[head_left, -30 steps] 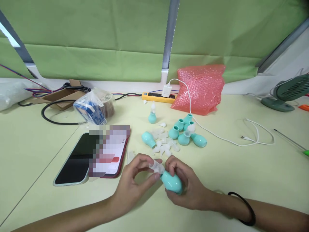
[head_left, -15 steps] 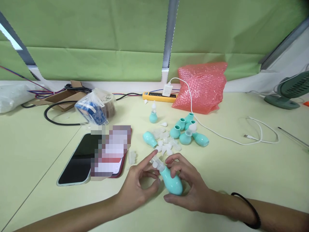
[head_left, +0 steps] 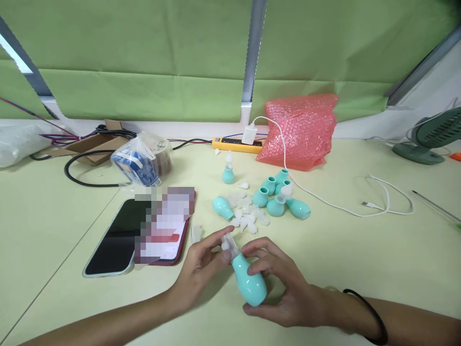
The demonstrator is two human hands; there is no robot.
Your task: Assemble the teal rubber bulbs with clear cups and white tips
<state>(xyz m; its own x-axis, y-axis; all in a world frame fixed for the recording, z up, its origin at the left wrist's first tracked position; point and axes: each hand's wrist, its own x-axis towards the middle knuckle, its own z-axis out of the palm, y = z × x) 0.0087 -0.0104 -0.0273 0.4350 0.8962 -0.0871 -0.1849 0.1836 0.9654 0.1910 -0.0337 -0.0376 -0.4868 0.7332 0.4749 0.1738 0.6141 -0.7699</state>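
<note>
A turquoise bulb nasal aspirator (head_left: pixel 250 282) tilts between my hands, its clear plastic connector (head_left: pixel 229 244) pointing up and to the left. My right hand (head_left: pixel 284 283) grips the bulb, fingers over its upper side and thumb near the rounded bottom. At the connector, the index finger and thumb of my left hand (head_left: pixel 207 262) close around the clear end. Just beyond lie loose clear and white nozzle pieces (head_left: pixel 248 211) and a turquoise bulb (head_left: pixel 222 207) on its side. Several more bulbs (head_left: pixel 261 197) cluster to the right, one fitted with a clear part. An assembled aspirator (head_left: pixel 228 174) stands farther back.
Two phones lie at left, a dark-screened one (head_left: pixel 118 240) and a red-cased one (head_left: pixel 176 250). Behind are a bagged roll of tape (head_left: pixel 160 156), a yellow power strip (head_left: pixel 230 144) and pink bubble wrap (head_left: pixel 298 132). A white cable (head_left: pixel 334 207) and a fan (head_left: pixel 437 129) occupy the right.
The aspirator has shifted slightly left and towards me, and stands more upright. My left thumb has come up from below and now meets the clear connector.
</note>
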